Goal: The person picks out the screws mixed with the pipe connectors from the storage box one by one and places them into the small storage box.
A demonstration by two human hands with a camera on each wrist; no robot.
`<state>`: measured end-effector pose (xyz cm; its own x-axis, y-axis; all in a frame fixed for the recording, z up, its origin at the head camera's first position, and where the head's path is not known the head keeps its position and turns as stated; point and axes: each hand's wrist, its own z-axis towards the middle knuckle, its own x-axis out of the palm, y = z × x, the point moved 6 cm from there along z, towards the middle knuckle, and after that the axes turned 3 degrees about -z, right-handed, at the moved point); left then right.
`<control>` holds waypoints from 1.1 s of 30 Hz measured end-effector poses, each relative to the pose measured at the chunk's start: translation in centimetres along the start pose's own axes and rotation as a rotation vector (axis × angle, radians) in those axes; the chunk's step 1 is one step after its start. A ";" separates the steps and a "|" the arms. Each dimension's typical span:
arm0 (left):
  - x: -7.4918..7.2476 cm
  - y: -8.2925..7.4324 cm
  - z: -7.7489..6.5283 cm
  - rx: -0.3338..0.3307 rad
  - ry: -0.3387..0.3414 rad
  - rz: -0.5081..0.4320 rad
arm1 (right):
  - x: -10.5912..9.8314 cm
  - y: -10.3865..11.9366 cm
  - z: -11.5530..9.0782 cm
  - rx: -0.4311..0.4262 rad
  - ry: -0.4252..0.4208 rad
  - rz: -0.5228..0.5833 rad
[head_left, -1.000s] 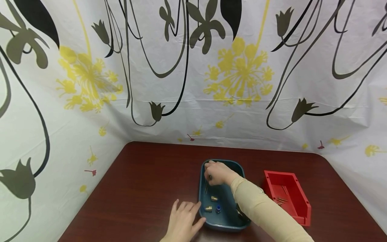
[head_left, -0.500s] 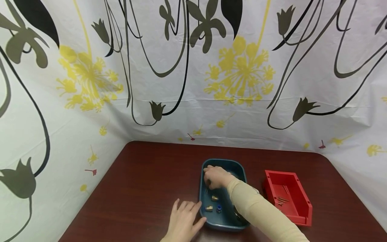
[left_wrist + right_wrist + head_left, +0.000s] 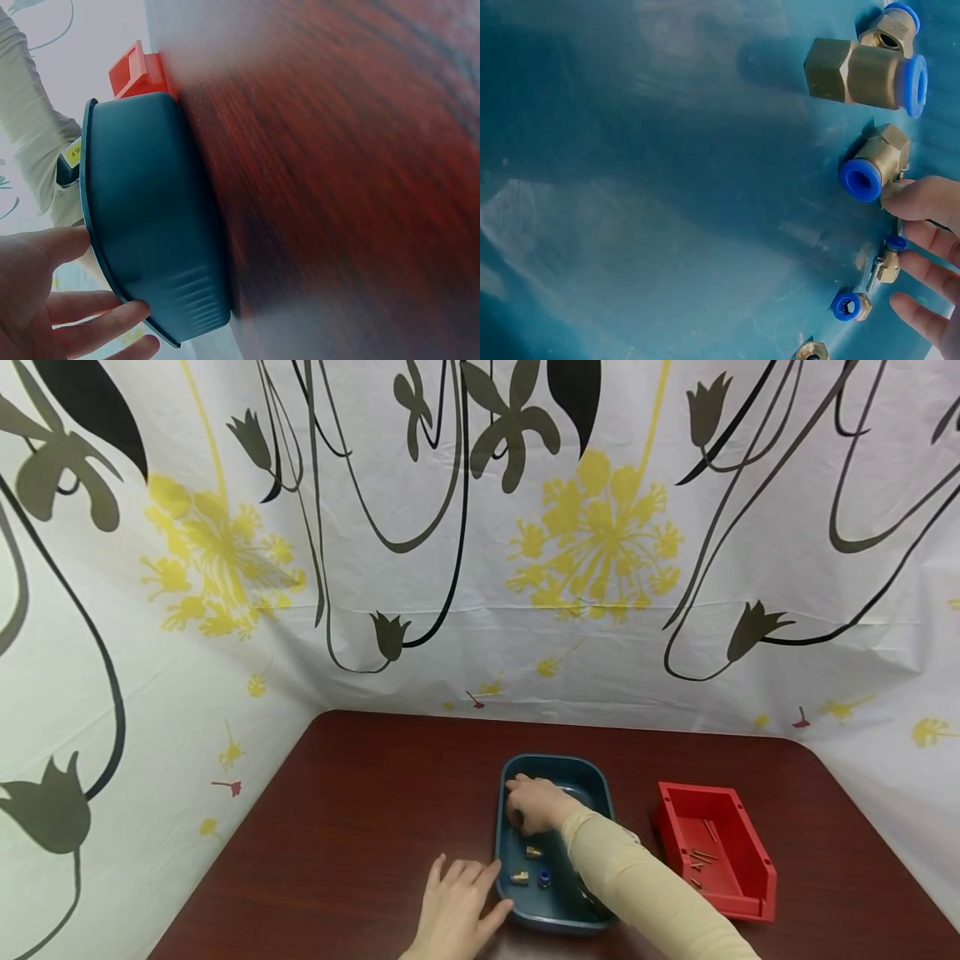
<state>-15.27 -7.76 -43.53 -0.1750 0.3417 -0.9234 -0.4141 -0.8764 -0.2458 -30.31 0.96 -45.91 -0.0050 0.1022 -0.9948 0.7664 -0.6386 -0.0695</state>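
My right hand (image 3: pixel 538 804) reaches down into the far left part of a dark teal tray (image 3: pixel 553 920). In the right wrist view its thumb and forefinger pinch a thin screw (image 3: pixel 901 175), mostly covered by the thumb. Brass push-in fittings with blue collars lie around these fingers: a larger fitting (image 3: pixel 879 163) right above the thumb, a small fitting (image 3: pixel 889 267) by the middle fingers. Another thin screw (image 3: pixel 874 274) lies against the small one. My left hand (image 3: pixel 456 902) rests at the tray's near left rim, fingers spread, thumb and fingertips touching the edge.
A red bin (image 3: pixel 767 893) holding several screws (image 3: pixel 702 857) stands right of the tray on the dark wooden table (image 3: pixel 360 827). Nearer in the tray lie a brass fitting (image 3: pixel 519 878) and a blue-collared one (image 3: pixel 544 878). A patterned curtain (image 3: pixel 480 577) hangs behind the table.
My right hand has dipped a little lower and nearer inside the tray. A thin piece seen below it earlier is now covered. The left hand has stayed at the rim.
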 end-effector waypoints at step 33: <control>0.1 0.0 -0.1 0.007 -0.011 0.001 | 0.4 0.7 -0.1 0.065 0.079 -0.135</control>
<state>-15.24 -7.75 -43.69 -0.1851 0.3449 -0.9202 -0.4203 -0.8742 -0.2431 -29.72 0.58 -46.33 -0.0527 0.2486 -0.9672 0.7188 -0.6629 -0.2096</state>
